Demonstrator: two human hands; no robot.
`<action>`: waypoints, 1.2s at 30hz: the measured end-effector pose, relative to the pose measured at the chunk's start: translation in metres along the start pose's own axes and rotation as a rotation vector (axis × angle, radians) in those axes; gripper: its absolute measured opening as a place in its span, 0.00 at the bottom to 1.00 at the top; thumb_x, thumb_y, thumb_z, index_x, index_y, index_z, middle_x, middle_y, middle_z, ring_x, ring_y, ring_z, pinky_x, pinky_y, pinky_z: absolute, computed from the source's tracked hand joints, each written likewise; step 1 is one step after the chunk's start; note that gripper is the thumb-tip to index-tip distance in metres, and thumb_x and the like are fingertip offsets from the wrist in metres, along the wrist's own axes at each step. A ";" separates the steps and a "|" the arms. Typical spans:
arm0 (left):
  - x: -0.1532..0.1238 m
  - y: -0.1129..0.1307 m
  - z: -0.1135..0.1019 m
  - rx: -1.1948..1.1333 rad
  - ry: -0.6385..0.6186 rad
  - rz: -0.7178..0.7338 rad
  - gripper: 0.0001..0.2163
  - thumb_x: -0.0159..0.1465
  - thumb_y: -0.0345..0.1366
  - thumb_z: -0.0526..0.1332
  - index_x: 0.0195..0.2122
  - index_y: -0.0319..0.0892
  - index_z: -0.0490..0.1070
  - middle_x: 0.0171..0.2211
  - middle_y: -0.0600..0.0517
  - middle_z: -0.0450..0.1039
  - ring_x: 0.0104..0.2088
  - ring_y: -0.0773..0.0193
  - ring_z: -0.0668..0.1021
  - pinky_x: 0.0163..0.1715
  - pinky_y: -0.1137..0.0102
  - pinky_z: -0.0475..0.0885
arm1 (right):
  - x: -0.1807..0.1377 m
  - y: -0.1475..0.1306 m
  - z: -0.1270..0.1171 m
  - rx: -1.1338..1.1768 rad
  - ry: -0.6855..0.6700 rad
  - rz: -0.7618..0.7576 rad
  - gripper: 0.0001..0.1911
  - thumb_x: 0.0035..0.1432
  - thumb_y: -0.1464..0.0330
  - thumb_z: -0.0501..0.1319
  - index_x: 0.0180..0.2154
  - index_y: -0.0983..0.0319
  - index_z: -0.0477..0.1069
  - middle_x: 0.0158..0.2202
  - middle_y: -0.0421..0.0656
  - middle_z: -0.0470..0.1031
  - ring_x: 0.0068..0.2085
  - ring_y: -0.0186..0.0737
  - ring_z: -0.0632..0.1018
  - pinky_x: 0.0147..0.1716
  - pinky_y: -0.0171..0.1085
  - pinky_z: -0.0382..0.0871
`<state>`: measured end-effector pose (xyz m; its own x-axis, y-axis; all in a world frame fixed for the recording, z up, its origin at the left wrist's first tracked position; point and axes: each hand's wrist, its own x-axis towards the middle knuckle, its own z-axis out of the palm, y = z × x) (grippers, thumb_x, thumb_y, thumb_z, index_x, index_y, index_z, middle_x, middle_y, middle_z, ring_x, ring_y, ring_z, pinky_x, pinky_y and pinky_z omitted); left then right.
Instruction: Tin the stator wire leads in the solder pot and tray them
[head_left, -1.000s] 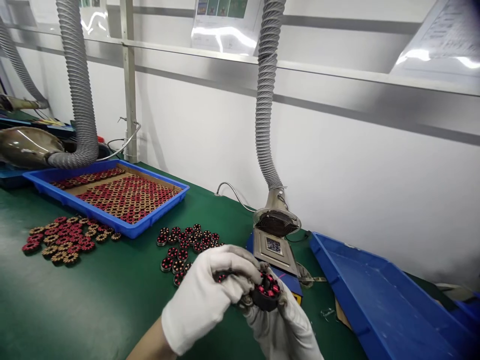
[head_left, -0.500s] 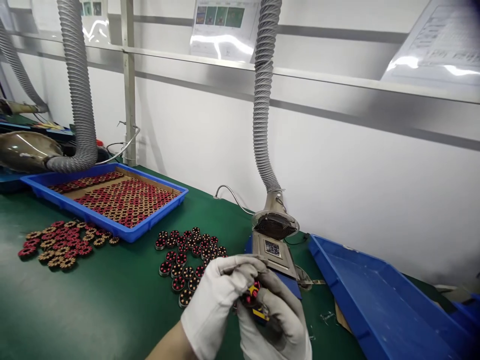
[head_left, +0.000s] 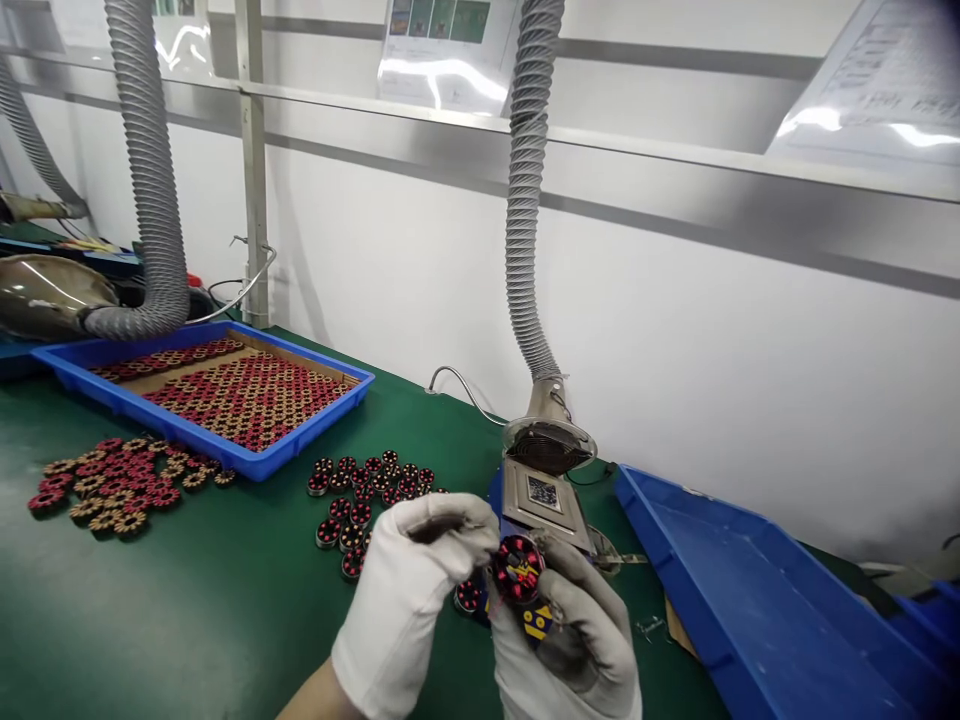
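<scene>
My right hand [head_left: 574, 630], in a dirty white glove, grips a round motor stator [head_left: 519, 568] with red windings in a dark ring. Its face is turned up toward me, and some yellow shows at its middle. My left hand [head_left: 424, 585], gloved too, is closed in a pinch right at the stator's left edge. What lies between those fingertips is hidden. Just under the hands sits another round part [head_left: 468, 596] with red windings. Beyond my left hand, several similar dark-ringed round parts [head_left: 351, 537] stand in loose rows on the green table [head_left: 247, 610].
A heating plate [head_left: 546, 495] stands behind my hands, beneath a fume hood [head_left: 550, 445] on a grey hose. To the right lies a blue tray [head_left: 772, 590]. Farther left are a blue tray of wound cores [head_left: 259, 468] and a loose pile of cores [head_left: 124, 485].
My hands have moved apart a little, the left one going left. The stator, earlier mostly covered by fingers, now shows its face in my right hand.
</scene>
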<state>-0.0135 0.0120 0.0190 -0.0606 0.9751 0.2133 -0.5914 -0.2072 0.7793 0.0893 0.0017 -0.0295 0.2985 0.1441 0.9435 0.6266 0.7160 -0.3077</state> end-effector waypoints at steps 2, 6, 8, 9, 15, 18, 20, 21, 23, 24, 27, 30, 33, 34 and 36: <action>-0.001 0.001 -0.002 -0.046 -0.003 0.074 0.06 0.47 0.25 0.62 0.25 0.41 0.76 0.26 0.52 0.75 0.28 0.67 0.75 0.30 0.78 0.70 | 0.000 -0.001 0.001 0.003 0.002 0.000 0.20 0.42 0.81 0.66 0.38 0.61 0.69 0.41 0.42 0.72 0.43 0.37 0.75 0.40 0.33 0.71; 0.000 0.004 -0.004 0.029 -0.142 -0.092 0.14 0.47 0.23 0.63 0.36 0.40 0.75 0.32 0.50 0.75 0.28 0.69 0.74 0.27 0.80 0.68 | -0.002 0.000 -0.001 -0.001 -0.027 -0.005 0.21 0.40 0.82 0.66 0.38 0.60 0.68 0.42 0.42 0.71 0.43 0.39 0.75 0.40 0.37 0.73; 0.001 0.004 -0.004 0.046 -0.153 -0.161 0.13 0.48 0.23 0.62 0.36 0.39 0.75 0.30 0.50 0.75 0.28 0.70 0.74 0.29 0.80 0.69 | -0.004 0.000 -0.001 0.004 -0.042 -0.020 0.21 0.40 0.83 0.66 0.37 0.61 0.68 0.43 0.43 0.71 0.43 0.41 0.75 0.41 0.41 0.73; 0.001 0.003 -0.003 0.042 -0.148 -0.173 0.12 0.48 0.23 0.62 0.35 0.38 0.75 0.29 0.50 0.75 0.29 0.69 0.74 0.31 0.80 0.69 | -0.005 0.000 -0.001 0.007 -0.049 -0.017 0.21 0.40 0.83 0.66 0.37 0.61 0.68 0.43 0.43 0.71 0.43 0.42 0.75 0.41 0.42 0.73; 0.007 0.003 -0.006 -0.010 -0.064 -0.053 0.07 0.51 0.27 0.63 0.32 0.37 0.74 0.30 0.48 0.76 0.31 0.66 0.75 0.33 0.76 0.70 | -0.001 -0.007 0.000 0.015 -0.071 0.058 0.20 0.42 0.82 0.65 0.37 0.59 0.67 0.41 0.42 0.72 0.41 0.40 0.75 0.40 0.41 0.72; 0.008 0.007 -0.006 -0.046 -0.092 -0.041 0.12 0.52 0.29 0.63 0.38 0.40 0.73 0.37 0.48 0.75 0.35 0.64 0.76 0.35 0.75 0.70 | -0.002 -0.005 -0.002 0.017 -0.095 0.063 0.22 0.42 0.81 0.65 0.39 0.58 0.67 0.42 0.42 0.71 0.42 0.40 0.75 0.39 0.40 0.73; 0.007 0.008 -0.005 0.052 -0.236 -0.138 0.12 0.51 0.27 0.62 0.38 0.39 0.74 0.40 0.47 0.74 0.38 0.62 0.75 0.35 0.75 0.69 | -0.005 -0.003 -0.002 0.021 -0.125 0.063 0.23 0.42 0.82 0.65 0.40 0.57 0.66 0.44 0.42 0.70 0.44 0.41 0.74 0.41 0.41 0.72; 0.006 0.007 -0.005 0.105 -0.285 -0.175 0.10 0.51 0.26 0.61 0.36 0.38 0.75 0.41 0.47 0.74 0.40 0.61 0.75 0.36 0.75 0.69 | -0.007 -0.002 -0.002 0.022 -0.143 0.059 0.23 0.42 0.82 0.65 0.40 0.57 0.67 0.45 0.42 0.70 0.44 0.41 0.74 0.42 0.42 0.72; 0.005 0.004 -0.005 0.137 -0.295 -0.180 0.06 0.53 0.26 0.59 0.29 0.36 0.75 0.39 0.46 0.74 0.41 0.61 0.74 0.39 0.75 0.68 | -0.009 -0.002 -0.001 0.020 -0.150 0.049 0.23 0.41 0.82 0.65 0.40 0.58 0.67 0.45 0.42 0.70 0.44 0.42 0.74 0.43 0.44 0.71; 0.005 0.001 -0.006 0.116 -0.266 -0.151 0.05 0.53 0.26 0.59 0.28 0.36 0.75 0.37 0.47 0.74 0.40 0.62 0.74 0.39 0.76 0.68 | -0.008 -0.003 0.000 0.019 -0.141 0.053 0.23 0.40 0.83 0.65 0.39 0.58 0.67 0.45 0.42 0.70 0.44 0.41 0.74 0.43 0.44 0.71; 0.011 -0.003 -0.015 0.013 -0.164 -0.056 0.07 0.54 0.25 0.59 0.31 0.37 0.75 0.36 0.49 0.75 0.35 0.68 0.74 0.36 0.79 0.68 | -0.005 -0.006 0.003 0.020 -0.105 0.083 0.23 0.41 0.82 0.66 0.39 0.59 0.67 0.42 0.42 0.71 0.42 0.39 0.74 0.41 0.39 0.71; 0.016 0.004 -0.032 0.049 -0.016 0.075 0.08 0.56 0.27 0.59 0.35 0.41 0.74 0.40 0.50 0.74 0.38 0.68 0.74 0.38 0.79 0.68 | -0.001 -0.005 0.001 0.035 -0.101 0.125 0.23 0.40 0.81 0.67 0.39 0.60 0.66 0.41 0.43 0.71 0.41 0.37 0.75 0.38 0.35 0.72; 0.008 0.010 -0.060 0.433 -0.012 0.144 0.05 0.57 0.30 0.60 0.33 0.45 0.75 0.41 0.52 0.74 0.44 0.64 0.74 0.42 0.78 0.68 | 0.003 0.006 -0.009 0.086 -0.107 0.287 0.21 0.41 0.77 0.68 0.38 0.59 0.67 0.40 0.44 0.73 0.39 0.39 0.77 0.35 0.37 0.75; 0.001 0.009 -0.072 0.602 -0.101 0.160 0.05 0.57 0.31 0.62 0.32 0.47 0.76 0.43 0.52 0.73 0.46 0.61 0.73 0.43 0.77 0.68 | 0.005 0.013 -0.015 0.114 -0.126 0.372 0.20 0.41 0.76 0.68 0.37 0.58 0.67 0.39 0.44 0.74 0.38 0.40 0.78 0.33 0.37 0.75; -0.022 0.002 -0.097 0.852 -0.306 0.322 0.09 0.55 0.33 0.64 0.36 0.52 0.75 0.44 0.52 0.73 0.45 0.58 0.74 0.43 0.72 0.69 | 0.014 0.031 -0.028 0.184 -0.218 0.575 0.19 0.39 0.73 0.70 0.36 0.59 0.69 0.34 0.43 0.77 0.33 0.40 0.79 0.29 0.36 0.76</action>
<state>-0.0917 -0.0017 -0.0412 0.1655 0.8237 0.5423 0.2077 -0.5667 0.7973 0.1331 0.0071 -0.0295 0.3845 0.6621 0.6432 0.2702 0.5855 -0.7643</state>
